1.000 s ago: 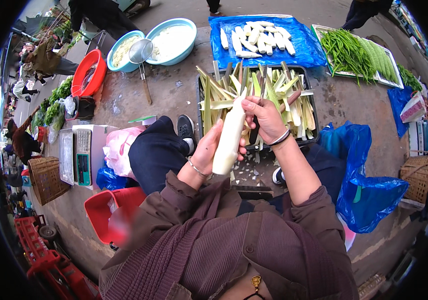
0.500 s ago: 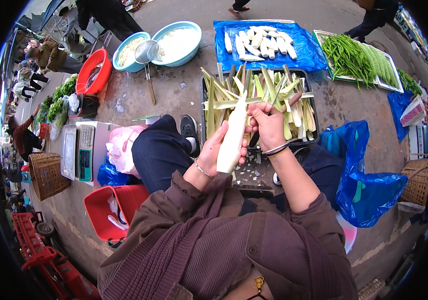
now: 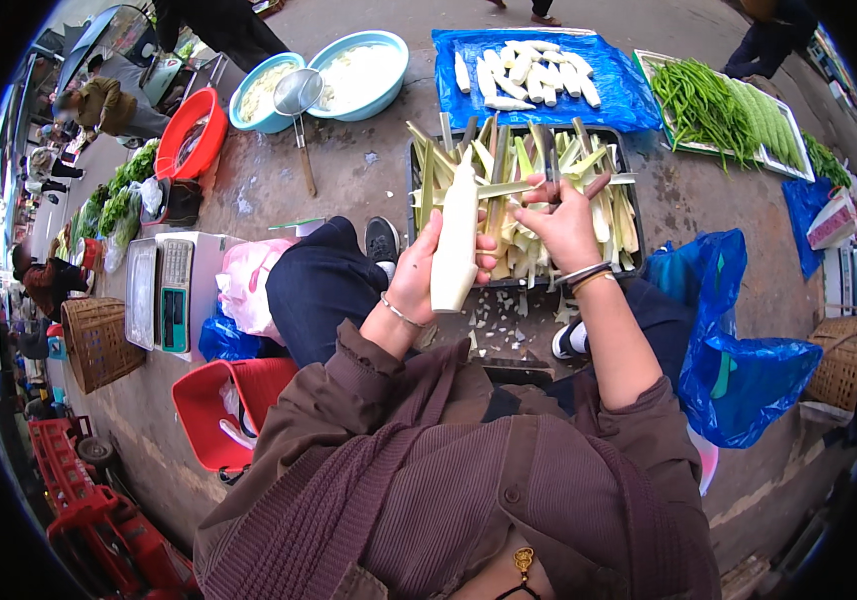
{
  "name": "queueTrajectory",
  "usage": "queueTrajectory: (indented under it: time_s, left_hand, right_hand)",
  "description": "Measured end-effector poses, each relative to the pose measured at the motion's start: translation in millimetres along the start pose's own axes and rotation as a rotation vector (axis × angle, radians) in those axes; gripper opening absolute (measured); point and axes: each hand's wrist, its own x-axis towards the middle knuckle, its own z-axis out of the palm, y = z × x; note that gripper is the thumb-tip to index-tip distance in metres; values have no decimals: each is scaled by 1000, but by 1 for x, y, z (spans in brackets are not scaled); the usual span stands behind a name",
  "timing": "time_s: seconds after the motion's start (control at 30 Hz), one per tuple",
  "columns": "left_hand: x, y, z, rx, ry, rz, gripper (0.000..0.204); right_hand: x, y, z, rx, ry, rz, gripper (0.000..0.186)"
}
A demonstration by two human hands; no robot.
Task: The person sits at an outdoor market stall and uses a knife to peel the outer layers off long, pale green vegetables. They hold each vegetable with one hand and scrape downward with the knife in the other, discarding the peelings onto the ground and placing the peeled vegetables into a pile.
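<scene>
A pale, peeled water bamboo shoot (image 3: 456, 250) lies upright in my left hand (image 3: 419, 275), its thick cut end toward me and its tip pointing away. The left fingers wrap around it from below. My right hand (image 3: 564, 228) is raised just right of the shoot, apart from it. It grips a knife (image 3: 598, 186) whose brown handle end sticks out to the right; a dark blade shows above the fingers. Under both hands, a black crate (image 3: 632, 225) is heaped with green and cream husks (image 3: 519, 225). Small pale scraps are scattered on the near side of the crate.
Peeled shoots (image 3: 534, 75) lie on blue plastic (image 3: 449, 105) beyond the crate. Right of them stands a tray of green peppers (image 3: 704, 110). Two light-blue basins (image 3: 399, 75), a strainer (image 3: 299, 92) and a red tub (image 3: 214, 140) are far left; a scale (image 3: 177, 290) and red bucket (image 3: 199, 420) nearer.
My right hand has moved away from the shoot, up and to the right, with the knife. The left hand has tilted the shoot more upright and shifted it slightly away from me.
</scene>
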Motion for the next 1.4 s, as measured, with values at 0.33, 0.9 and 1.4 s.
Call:
queueTrajectory:
  time_s: [0.33,0.9,1.4]
  left_hand:
    - [6,10,0,-220,6,6,55]
    - [-3,8,6,-7,112,-87,46]
    - [16,-11,-18,511,316,227,28]
  right_hand:
    - [-5,24,-11,-293,82,-34,32]
    - [6,-2,10,33,-275,-171,25]
    - [-7,4,-4,362,-383,101,13]
